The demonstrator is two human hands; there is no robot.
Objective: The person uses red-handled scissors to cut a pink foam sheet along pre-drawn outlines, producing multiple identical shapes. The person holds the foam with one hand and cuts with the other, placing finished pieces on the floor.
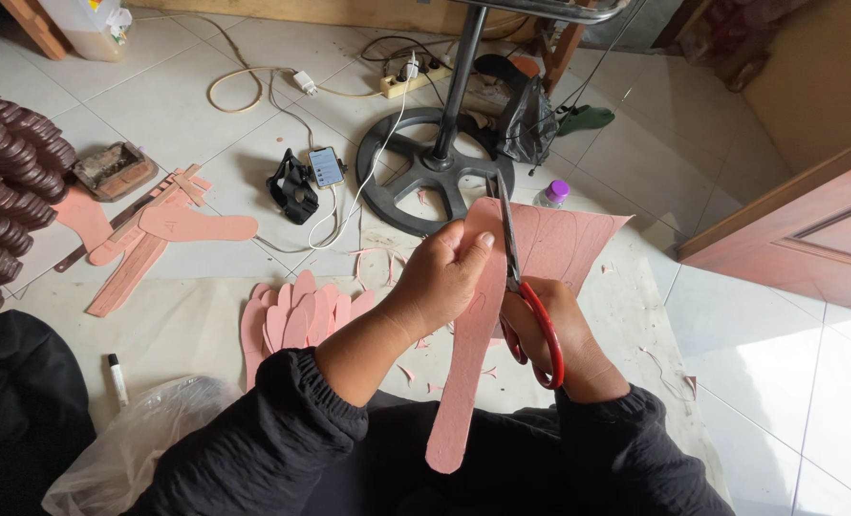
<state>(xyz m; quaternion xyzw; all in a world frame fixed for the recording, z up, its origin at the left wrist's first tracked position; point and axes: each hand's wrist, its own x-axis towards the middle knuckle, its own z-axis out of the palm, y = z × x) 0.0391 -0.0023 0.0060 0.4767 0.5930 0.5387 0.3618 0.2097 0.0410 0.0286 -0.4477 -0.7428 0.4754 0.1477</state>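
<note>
Left hand [449, 272] pinches pink sheet [549, 244]; right hand [549, 330] grips scissors [526, 296].

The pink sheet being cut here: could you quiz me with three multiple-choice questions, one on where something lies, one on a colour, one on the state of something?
1. Where does the pile of cut pink sole shapes lie?
A. On the floor, left of the hands
B. On the fan base
C. In the plastic bag

2. What colour are the handles of the scissors?
A. Blue
B. Red
C. Black

3. How is the pink sheet held?
A. Flat on the floor, untouched
B. Rolled up under an arm
C. Lifted by the left hand while the right hand works the scissors

Answers: 1 A, the pile fans out on the paper left of the arms. 2 B, red loops circle the right hand's fingers. 3 C, the left hand pinches the sheet and the blades run along its cut edge.
</note>
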